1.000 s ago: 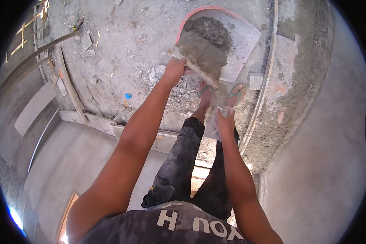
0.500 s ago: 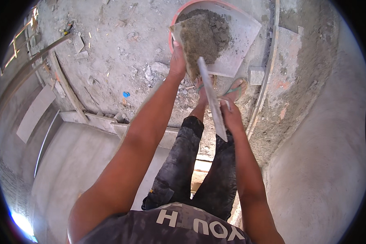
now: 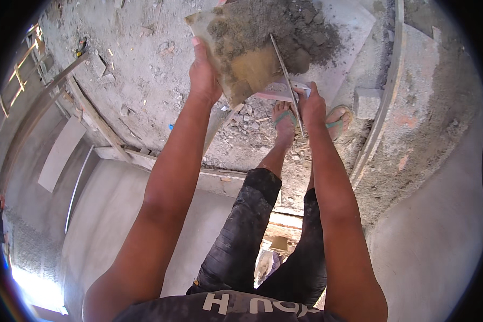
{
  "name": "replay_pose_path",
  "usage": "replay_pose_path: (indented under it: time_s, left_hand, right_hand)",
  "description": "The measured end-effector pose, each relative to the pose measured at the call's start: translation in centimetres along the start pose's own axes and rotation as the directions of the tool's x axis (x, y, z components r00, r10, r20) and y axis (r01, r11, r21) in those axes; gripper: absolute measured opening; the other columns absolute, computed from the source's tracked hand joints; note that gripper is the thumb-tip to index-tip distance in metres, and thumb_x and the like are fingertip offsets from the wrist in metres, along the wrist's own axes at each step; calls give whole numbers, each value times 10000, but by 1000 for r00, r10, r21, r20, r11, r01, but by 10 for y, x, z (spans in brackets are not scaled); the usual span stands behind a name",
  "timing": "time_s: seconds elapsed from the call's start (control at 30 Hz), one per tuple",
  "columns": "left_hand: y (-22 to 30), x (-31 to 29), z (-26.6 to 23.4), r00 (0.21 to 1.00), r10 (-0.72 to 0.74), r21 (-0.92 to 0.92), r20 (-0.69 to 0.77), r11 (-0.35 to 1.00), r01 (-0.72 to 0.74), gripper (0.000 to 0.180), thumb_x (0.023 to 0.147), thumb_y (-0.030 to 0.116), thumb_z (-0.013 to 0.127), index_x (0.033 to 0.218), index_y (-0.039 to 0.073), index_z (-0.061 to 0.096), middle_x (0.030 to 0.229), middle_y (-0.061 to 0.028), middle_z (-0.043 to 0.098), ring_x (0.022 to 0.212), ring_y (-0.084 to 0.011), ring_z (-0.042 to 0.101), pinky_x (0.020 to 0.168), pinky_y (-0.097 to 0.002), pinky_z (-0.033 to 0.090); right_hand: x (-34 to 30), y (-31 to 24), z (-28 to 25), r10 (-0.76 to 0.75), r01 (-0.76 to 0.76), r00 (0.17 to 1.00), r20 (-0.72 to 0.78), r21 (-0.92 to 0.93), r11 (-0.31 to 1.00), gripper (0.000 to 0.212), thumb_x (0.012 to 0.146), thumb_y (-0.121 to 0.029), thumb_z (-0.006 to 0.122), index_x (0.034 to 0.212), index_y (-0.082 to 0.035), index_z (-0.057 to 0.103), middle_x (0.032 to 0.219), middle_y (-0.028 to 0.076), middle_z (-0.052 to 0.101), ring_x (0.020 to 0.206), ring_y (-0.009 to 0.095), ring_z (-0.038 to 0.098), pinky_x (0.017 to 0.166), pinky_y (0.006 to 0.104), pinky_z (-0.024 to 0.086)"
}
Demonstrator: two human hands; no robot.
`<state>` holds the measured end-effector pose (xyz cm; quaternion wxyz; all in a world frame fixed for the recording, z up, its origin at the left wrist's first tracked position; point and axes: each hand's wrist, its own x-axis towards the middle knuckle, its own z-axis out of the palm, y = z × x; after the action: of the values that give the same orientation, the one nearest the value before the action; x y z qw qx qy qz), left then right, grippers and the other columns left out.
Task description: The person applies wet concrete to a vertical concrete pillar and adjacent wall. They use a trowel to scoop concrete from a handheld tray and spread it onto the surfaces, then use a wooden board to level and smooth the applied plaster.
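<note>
Currently L hand (image 3: 204, 75) has the board (image 3: 255, 67) by its near-L edge, thumb on top, fingers hidden underneath; R hand (image 3: 312, 107) is wrapped round the trowel (image 3: 285, 67) handle. Trowel blade is edge-on to cam, approx. upright in view, upper end over the mortar (image 3: 231, 40), lower end down by the feet (image 3: 284, 118); can't tell if blade touches board. To do this well, IMO: firm L grip, board kept near level so the load doesn't slide; blade laid at a low angle, drawn in short strokes, w/ R wrist loose; work close over the pan (image 3: 357, 32) so spills land back in it. Rel. to grip: board runs out from L thumb, away & to the R, mortar mostly on its far part, bare tan patch nearer. Blade sits just L of R knuckles. Dark heap (image 3: 316, 32) lies in pan beyond board, well fwd of both hands.
</note>
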<state>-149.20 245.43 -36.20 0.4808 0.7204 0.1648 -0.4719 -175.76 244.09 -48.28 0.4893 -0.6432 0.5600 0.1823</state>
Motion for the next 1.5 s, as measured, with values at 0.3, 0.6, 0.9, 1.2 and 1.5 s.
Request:
replay_pose_path:
  time_s: [0.3, 0.6, 0.9, 1.2, 1.5]
  left_hand:
    - [-5, -26, 14, 996, 50, -21, 79, 999, -49, 864, 926, 696, 358, 1400, -26, 347, 1291, -173, 508, 1197, -301, 499, 1021, -403, 417]
    - [-18, -3, -2, 993, 31, -229, 112, 974, -5, 575, 986, 348, 493, 1443, 44, 320, 1376, -163, 466, 1235, -297, 493, 1041, -416, 414]
    - [-17, -40, -4, 984, 157, 232, 80, 957, -171, 538, 884, 37, 573, 1372, 20, 346, 1277, -172, 521, 1140, -259, 556, 966, -386, 471]
    - [-19, -46, 55, 937, 329, 383, 114, 856, -347, 520, 865, 46, 533, 1351, -51, 374, 1181, -211, 592, 1104, -293, 584, 974, -367, 437]
    - [-8, -54, 8, 972, 234, 236, 34, 943, -235, 587, 862, 20, 550, 1395, 9, 304, 1253, -184, 524, 1109, -244, 567, 929, -353, 474]
  right_hand:
    - [-102, -73, -43, -187, 173, 982, -16, 465, 868, 458, 934, -421, 578, 1200, -52, 523, 842, 247, 667, 804, 443, 649, 667, 505, 501]
    - [45, -85, -28, -147, 142, 989, 8, 223, 964, 489, 901, -544, 564, 1074, -87, 557, 762, 233, 659, 761, 444, 650, 620, 525, 504]
    - [-43, -108, -31, -87, 103, 992, -93, 187, 977, 576, 873, -631, 544, 1026, -75, 545, 723, 244, 649, 742, 449, 650, 605, 514, 502]
    - [122, -78, -46, 71, -55, 989, -131, 123, 991, 617, 889, -589, 532, 1101, -14, 598, 963, 273, 666, 994, 442, 624, 832, 513, 482]
    - [-26, -106, -72, -51, 26, 992, 117, 201, 979, 530, 918, -543, 524, 1125, -57, 557, 877, 255, 673, 842, 435, 660, 702, 501, 510]
